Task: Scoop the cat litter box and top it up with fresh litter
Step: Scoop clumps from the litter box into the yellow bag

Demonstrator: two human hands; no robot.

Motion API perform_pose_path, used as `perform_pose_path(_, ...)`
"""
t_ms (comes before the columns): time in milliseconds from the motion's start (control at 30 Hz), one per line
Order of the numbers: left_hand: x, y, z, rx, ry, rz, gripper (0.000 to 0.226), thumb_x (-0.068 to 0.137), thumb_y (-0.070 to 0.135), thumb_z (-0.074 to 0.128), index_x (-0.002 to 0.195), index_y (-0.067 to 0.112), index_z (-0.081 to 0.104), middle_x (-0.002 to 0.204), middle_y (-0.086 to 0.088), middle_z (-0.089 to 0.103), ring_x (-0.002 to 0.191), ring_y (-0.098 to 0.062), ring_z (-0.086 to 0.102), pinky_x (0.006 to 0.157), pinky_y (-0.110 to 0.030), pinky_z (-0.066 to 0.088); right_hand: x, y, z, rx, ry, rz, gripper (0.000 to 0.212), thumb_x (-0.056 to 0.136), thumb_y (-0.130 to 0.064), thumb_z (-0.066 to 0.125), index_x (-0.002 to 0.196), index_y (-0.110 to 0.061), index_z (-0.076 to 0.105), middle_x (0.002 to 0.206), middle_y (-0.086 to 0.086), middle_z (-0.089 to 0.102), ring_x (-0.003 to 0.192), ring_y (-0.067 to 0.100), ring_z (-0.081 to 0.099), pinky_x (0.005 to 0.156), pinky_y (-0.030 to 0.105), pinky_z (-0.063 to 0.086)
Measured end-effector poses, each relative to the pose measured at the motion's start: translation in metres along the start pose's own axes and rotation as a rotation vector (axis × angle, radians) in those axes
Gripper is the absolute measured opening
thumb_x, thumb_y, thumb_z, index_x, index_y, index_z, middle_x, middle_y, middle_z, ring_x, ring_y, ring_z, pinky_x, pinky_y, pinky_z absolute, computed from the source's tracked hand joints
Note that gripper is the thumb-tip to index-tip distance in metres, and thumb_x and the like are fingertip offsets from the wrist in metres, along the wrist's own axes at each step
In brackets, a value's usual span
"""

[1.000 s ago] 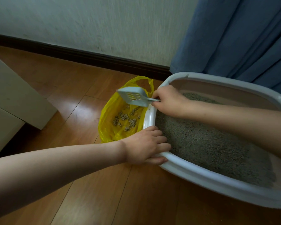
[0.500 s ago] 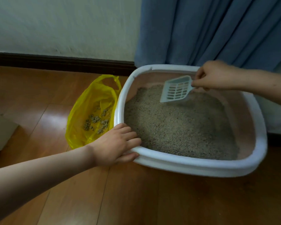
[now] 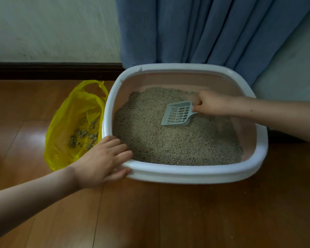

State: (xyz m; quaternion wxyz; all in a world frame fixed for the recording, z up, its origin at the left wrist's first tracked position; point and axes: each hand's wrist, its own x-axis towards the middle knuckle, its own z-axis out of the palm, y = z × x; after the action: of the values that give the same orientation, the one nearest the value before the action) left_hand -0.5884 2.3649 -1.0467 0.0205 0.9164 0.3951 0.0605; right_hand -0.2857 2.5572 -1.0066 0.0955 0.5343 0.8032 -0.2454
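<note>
Yellow bag (image 3: 61, 145) at 9 o'clock of the litter box (image 3: 186, 173) holds dumped clumps (image 3: 82, 135). Left hand (image 3: 100, 161) fingers lie flat over the box's 7 o'clock rim, steadying. Since half a second ago the slotted scoop (image 3: 177, 114), gripped by the right hand (image 3: 213, 102), dropped from mid-air onto the litter (image 3: 168, 140): judged another sifting pass beginning. Open litter toward 6 o'clock; curtain (image 3: 213, 29) crowds 12 o'clock.

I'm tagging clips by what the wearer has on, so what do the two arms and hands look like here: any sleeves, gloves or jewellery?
Both forearms are bare right to the picture's edge; no sleeve shows. The left hand and the right hand wear no gloves, and no ring, watch or bracelet is visible. The right forearm bears a small dark spot near the wrist.
</note>
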Motion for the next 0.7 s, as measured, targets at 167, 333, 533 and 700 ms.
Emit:
perform_pose_path(167,0.001,0.001,0.0,-0.002,-0.023,-0.011,0.034,0.099,0.047,0.038,0.09,0.02,0.056,0.083,0.003,0.05,0.08,-0.021,0.048,0.083,-0.034,0.037,-0.007,0.007,-0.007,-0.244,-0.108,0.063,0.032,0.089,-0.023,0.065,0.062,-0.012,0.052,0.058,0.0,0.049,0.05,0.014,0.043,0.048,0.027,0.035)
perform_pose_path(333,0.0,0.002,-0.001,-0.011,-0.035,-0.022,0.034,0.099,0.048,0.036,0.091,0.02,0.055,0.083,0.003,0.05,0.079,-0.021,0.049,0.081,-0.035,0.039,-0.012,-0.001,-0.062,-0.593,-0.165,0.134,0.031,0.08,-0.027,0.073,0.056,-0.014,0.058,0.05,-0.001,0.054,0.046,0.015,0.046,0.047,0.024,0.037)
perform_pose_path(533,-0.001,0.001,-0.001,-0.02,-0.037,-0.025,0.037,0.1,0.048,0.033,0.091,0.021,0.056,0.082,0.004,0.05,0.078,-0.021,0.05,0.083,-0.034,0.038,-0.013,0.027,-0.099,-0.791,-0.115,0.229,0.031,0.079,-0.031,0.072,0.055,-0.014,0.063,0.049,-0.003,0.06,0.049,0.014,0.054,0.053,0.022,0.041)
perform_pose_path(700,0.001,0.002,-0.001,-0.015,-0.033,-0.03,0.038,0.1,0.048,0.033,0.09,0.02,0.057,0.081,0.004,0.05,0.077,-0.02,0.049,0.082,-0.035,0.039,-0.016,0.048,-0.068,-0.878,-0.103,0.206,0.029,0.088,-0.031,0.063,0.068,-0.022,0.045,0.072,-0.003,0.05,0.06,0.01,0.047,0.048,0.022,0.035)
